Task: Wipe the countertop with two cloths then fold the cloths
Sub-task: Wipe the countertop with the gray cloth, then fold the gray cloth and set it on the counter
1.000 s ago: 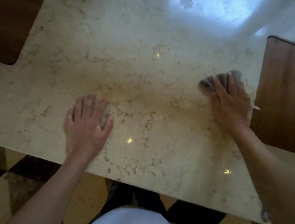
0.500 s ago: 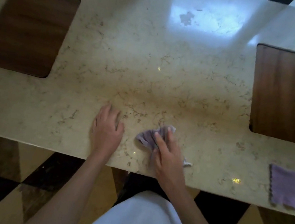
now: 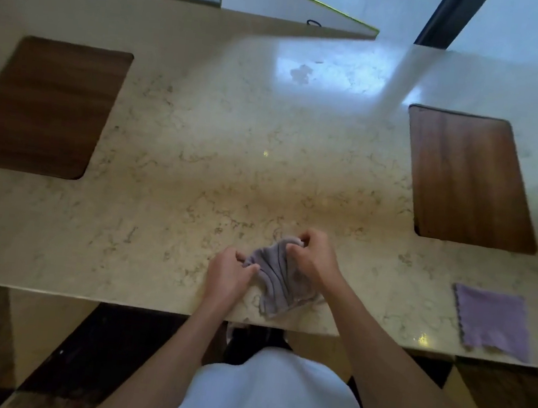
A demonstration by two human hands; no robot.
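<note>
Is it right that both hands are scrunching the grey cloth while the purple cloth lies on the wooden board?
Not quite. Both hands, left hand and right hand, do grip the grey cloth, but the head view shows the purple cloth lying on the marble countertop, apart from the wooden board.

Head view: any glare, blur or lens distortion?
Head view: window glare washes out the far countertop; wide-angle bend curves its edges and skews the wooden insets; slight softness on both hands pinching the crumpled cloth; flat purple cloth reads clearly.
</note>
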